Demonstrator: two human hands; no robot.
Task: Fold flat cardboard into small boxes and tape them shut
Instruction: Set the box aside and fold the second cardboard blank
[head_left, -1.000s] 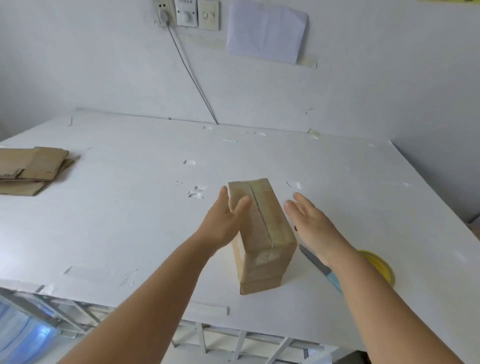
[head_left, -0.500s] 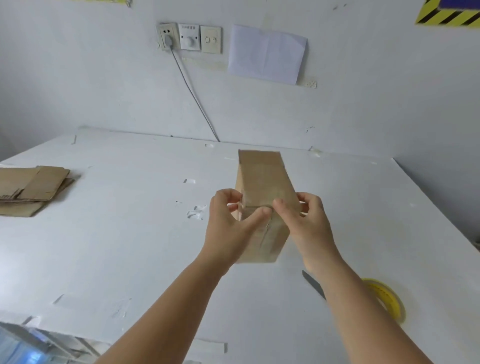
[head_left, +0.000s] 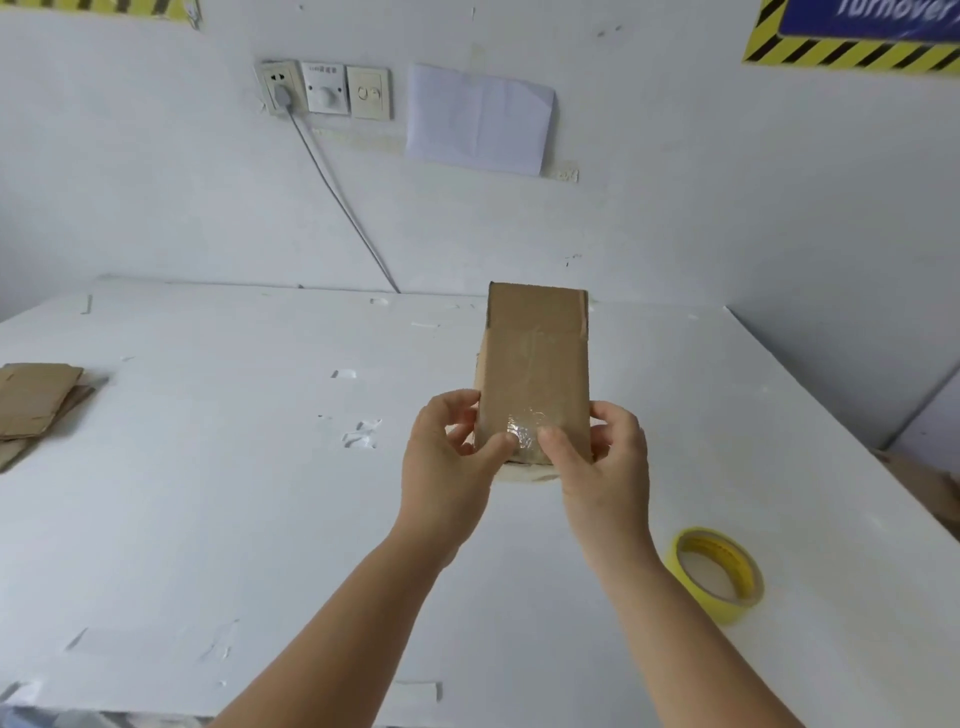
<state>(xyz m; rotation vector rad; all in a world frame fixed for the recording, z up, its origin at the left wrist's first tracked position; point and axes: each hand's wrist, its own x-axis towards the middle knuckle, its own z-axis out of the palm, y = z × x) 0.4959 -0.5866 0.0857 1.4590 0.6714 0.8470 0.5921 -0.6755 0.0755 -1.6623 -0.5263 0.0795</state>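
Fingers (head_left: 470, 415) of my left hand (head_left: 447, 462) curl around the near left edge of the small brown cardboard box (head_left: 535, 374), and my right hand (head_left: 605, 467) closes on the near right edge, so both hands are shut on it. Both thumbs press on the shiny clear tape across the face turned toward me. I hold the box raised above the middle of the white bench (head_left: 208, 493), tilted so its far end points at the wall.

I judge this box to be at the smoothing stage: the tape is on and I am rubbing it flat. The far end shows a flap line, but I cannot tell whether that end is sealed. The next move would call for turning the box to check that end, then fetching more tape if it needs it.

The yellow roll of tape (head_left: 719, 574) lies near the bench's right front edge, just beside my right forearm, within easy reach. The stack of flat brown cardboard sheets (head_left: 36, 402) sits at the left edge, well apart. Between them the surface is open apart from small scraps, so there is room to set the box down.
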